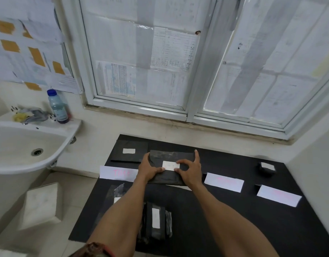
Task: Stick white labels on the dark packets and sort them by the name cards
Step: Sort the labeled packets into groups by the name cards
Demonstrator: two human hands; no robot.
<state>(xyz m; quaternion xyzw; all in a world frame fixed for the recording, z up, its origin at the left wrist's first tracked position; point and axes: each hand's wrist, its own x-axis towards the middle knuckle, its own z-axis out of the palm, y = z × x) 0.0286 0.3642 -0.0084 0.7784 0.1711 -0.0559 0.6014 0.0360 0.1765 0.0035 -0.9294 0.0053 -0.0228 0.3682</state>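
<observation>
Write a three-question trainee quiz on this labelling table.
1. True or false: both the left hand and the right hand touch the white label on the dark packet.
2. Where does the bottle stand? A) on the rim of the sink B) on the black mat C) on the window sill
3. Fill in: the pink word on the name card beside the left hand reads ____.
Key: 1 true; 2 A; 3 TIME.
</observation>
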